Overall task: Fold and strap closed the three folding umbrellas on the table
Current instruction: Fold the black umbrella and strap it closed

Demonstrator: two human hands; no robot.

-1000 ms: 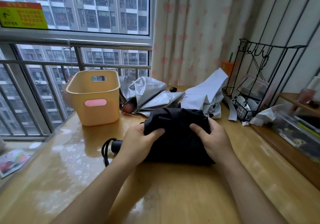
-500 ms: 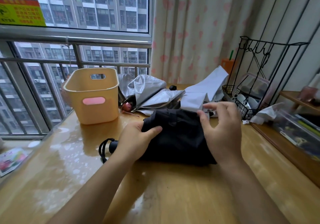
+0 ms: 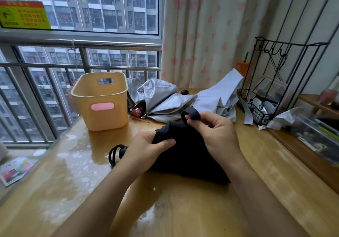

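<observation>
A black folding umbrella (image 3: 185, 156) lies across the middle of the wooden table (image 3: 183, 209), its handle and wrist loop (image 3: 114, 153) sticking out to the left. My left hand (image 3: 145, 150) grips the bunched black canopy near the handle end. My right hand (image 3: 214, 132) pinches the umbrella's black closing strap (image 3: 190, 113) and holds it lifted above the canopy. Behind them lie two loose, unfolded umbrellas: a silver one (image 3: 157, 101) with a red handle tip and a pale grey one (image 3: 220, 97) further right.
A yellow plastic basket (image 3: 100, 101) stands at the back left by the window railing. A black wire rack (image 3: 271, 90) with small items sits at the back right, crumpled paper (image 3: 286, 119) and a lower wooden shelf (image 3: 311, 145) beside it. Pink-patterned curtain behind.
My right hand left the canopy's right end, reached over its top and picked up the closing strap, lifting it. My left hand stayed gripping the canopy.
</observation>
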